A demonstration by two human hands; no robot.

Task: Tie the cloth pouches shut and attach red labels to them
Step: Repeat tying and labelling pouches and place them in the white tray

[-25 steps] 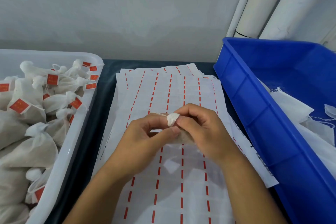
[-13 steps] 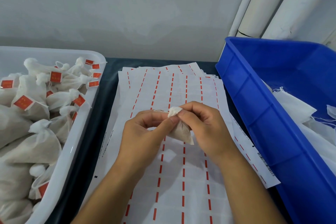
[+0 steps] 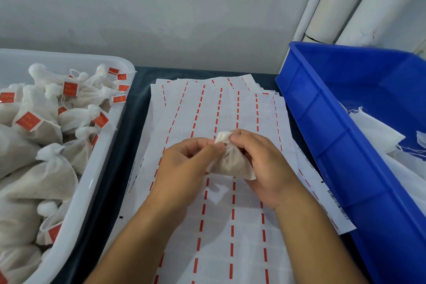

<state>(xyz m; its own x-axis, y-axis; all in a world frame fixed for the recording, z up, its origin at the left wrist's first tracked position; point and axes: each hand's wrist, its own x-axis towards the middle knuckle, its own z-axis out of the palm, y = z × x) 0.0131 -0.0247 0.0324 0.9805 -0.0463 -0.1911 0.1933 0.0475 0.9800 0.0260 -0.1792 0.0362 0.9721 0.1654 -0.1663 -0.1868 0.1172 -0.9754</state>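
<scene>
Pouch lifted clearer of fingers (one pouch) — left hand, right hand both pinching its neck.

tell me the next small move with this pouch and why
Probably pull the drawstring tight and finish the knot. Both the left hand and right hand pinch the gathered neck of the pouch, which carries no red label yet, unlike the tied ones in the white tray.
</scene>
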